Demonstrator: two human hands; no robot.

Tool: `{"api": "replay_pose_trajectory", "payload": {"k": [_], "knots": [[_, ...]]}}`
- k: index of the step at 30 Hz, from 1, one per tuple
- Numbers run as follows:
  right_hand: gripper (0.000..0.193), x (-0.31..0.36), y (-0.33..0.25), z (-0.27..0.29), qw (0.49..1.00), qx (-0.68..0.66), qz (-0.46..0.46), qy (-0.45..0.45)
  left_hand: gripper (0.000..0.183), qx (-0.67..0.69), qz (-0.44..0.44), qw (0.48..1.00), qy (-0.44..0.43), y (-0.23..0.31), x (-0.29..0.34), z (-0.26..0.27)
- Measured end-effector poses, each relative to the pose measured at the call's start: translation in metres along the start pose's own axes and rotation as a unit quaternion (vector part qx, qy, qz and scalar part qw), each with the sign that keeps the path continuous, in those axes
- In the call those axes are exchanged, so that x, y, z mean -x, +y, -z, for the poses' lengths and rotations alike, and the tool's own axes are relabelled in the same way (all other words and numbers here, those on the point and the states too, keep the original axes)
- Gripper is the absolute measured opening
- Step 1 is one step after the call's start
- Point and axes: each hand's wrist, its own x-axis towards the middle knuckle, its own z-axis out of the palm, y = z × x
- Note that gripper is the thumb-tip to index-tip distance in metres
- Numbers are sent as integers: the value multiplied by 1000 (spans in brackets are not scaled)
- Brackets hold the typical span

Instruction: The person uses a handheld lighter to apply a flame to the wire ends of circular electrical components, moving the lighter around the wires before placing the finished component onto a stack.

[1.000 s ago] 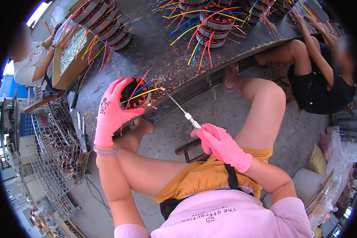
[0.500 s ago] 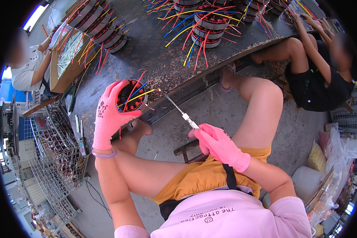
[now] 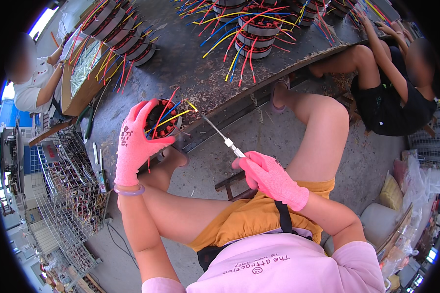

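Note:
My left hand (image 3: 134, 139), in a pink glove, is closed round the side of a motor stator (image 3: 155, 112). The stator has a dark, red-wound core and sits at the near edge of the worktable. Red, blue and yellow lead wires (image 3: 175, 116) stick out of it to the right. My right hand (image 3: 271, 179), also gloved in pink, grips the handle of a slim metal torch (image 3: 219, 132). Its thin rod points up and left at the wire ends. At its tip glows a small bright yellow streak (image 3: 192, 105), like a flame, close to the blue wire's end.
Stacks of wired stators (image 3: 256, 36) stand across the worktable (image 3: 190, 63), another stack (image 3: 120, 31) at left. A cardboard box (image 3: 78, 93) holds pale tubes. Wire baskets (image 3: 71, 195) stand at left. One person (image 3: 34, 78) sits far left, another (image 3: 401, 93) at right.
The glow at the torch tip has grown from a small orange spot into a longer yellow streak reaching toward the blue wire's end. Both hands have hardly moved.

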Motion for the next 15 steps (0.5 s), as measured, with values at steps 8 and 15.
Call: {"api": "replay_pose_trajectory", "payload": {"k": [8,15], "knots": [[35,-4,3,-4,1000,-29,8,7,86,-3,-4,1000,0,0,0,0],[37,-3,4,-1,1000,-10,13,7,85,-6,-8,1000,7,0,0,-1]]}}
